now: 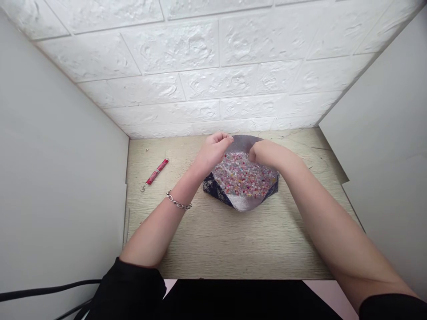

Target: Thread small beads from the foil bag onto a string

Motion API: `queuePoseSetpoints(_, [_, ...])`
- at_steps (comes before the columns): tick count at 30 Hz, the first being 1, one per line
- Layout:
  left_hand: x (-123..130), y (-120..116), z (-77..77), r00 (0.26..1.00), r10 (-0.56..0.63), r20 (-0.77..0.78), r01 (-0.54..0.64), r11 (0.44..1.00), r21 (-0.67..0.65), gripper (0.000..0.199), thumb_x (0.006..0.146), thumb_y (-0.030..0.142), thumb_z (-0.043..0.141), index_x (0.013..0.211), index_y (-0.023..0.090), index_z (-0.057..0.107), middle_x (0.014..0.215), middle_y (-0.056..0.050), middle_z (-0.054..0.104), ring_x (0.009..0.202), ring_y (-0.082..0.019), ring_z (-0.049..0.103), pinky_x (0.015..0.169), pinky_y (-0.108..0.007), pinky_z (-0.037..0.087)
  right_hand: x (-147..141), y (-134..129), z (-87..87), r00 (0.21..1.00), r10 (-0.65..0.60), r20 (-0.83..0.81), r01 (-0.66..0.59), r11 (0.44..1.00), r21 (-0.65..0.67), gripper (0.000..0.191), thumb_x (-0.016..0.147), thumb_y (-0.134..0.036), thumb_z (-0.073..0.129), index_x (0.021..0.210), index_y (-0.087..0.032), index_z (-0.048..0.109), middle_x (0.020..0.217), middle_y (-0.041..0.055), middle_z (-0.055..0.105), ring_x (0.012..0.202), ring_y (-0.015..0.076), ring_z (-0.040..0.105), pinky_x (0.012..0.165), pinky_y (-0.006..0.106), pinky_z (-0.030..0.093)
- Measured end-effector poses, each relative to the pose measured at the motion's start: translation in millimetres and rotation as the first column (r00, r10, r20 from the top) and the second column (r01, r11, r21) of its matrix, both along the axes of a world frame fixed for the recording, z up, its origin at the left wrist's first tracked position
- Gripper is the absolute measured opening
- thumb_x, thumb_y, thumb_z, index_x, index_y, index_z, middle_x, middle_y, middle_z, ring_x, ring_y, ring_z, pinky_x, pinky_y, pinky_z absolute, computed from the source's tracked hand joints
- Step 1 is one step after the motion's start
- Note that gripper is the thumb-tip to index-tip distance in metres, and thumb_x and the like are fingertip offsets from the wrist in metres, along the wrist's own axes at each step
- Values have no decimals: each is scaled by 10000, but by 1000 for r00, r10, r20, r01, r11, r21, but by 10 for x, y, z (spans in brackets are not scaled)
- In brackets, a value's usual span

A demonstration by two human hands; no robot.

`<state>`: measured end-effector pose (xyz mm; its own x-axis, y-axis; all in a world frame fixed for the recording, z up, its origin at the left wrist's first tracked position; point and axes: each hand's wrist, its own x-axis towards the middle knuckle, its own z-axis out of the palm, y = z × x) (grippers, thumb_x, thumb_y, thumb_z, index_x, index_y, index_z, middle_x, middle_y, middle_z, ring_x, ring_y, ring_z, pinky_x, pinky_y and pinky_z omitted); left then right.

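Note:
A fabric pouch [240, 204] with a silvery lining and a dark blue patterned outside lies wide open on the table. Small beads [242, 178] in pink, white, red and clear fill it. Over its back left edge is my left hand [216, 151], fingers curled and thumb pressed to the index finger; I cannot make out what the pinch holds. Toward the back right, my right hand [265, 153] hangs over the beads, closed and bent downward. Its fingertips are mostly hidden, so whatever they hold does not show.
On the left of the wooden table [233, 249] lies a red beaded bracelet [157, 171] with a metal clasp. Fine threads [308, 144] trail at the back right. A white brick-pattern wall [200, 89] stands behind, with pale panels on both sides. Black cables [50, 289] run at lower left.

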<state>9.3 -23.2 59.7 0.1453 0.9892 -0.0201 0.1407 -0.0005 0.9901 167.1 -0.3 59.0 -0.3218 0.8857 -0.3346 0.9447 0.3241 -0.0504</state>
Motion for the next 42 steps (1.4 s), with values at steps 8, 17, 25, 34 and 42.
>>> queuePoseSetpoints(8, [7,-8,-24,997,-35,-62,38,999,39,124,713,289,467,676,171,449,485,73,259,444,-46,230,451,-203,216,-1,85,-202,994,69,-90,-46,971,234,329,726,-32,373,920,-144,613,912,111,624,847,201,572,702,271,405])
queuePoseSetpoints(17, [29,-20,-17,996,-65,-54,66,997,25,125,709,269,469,647,164,443,478,77,257,446,-40,220,451,-200,204,-51,109,-298,998,34,-54,-18,961,277,259,767,-83,367,835,-104,617,855,133,625,772,202,589,664,266,424])
queuePoseSetpoints(25, [28,-13,-30,991,-60,-119,61,998,5,152,692,293,479,631,156,505,435,79,276,426,-41,230,448,-212,205,-69,122,-310,999,31,-30,-23,968,250,254,761,-105,388,887,-101,609,935,149,615,846,222,582,711,289,427])
queuePoseSetpoints(34, [4,-17,-24,966,-94,-241,98,995,5,210,664,327,513,641,136,597,460,63,357,430,-38,253,458,-216,217,-26,113,-283,997,66,-39,-56,977,206,216,767,-133,402,845,-111,602,949,126,610,882,206,558,743,275,404])
queuePoseSetpoints(42, [-18,-5,-68,964,-151,-218,159,987,17,246,690,377,509,704,143,582,502,53,387,450,-42,288,459,-205,223,77,75,-57,776,56,-628,-48,998,30,144,788,-192,400,864,-163,518,841,26,582,731,125,519,624,220,405])
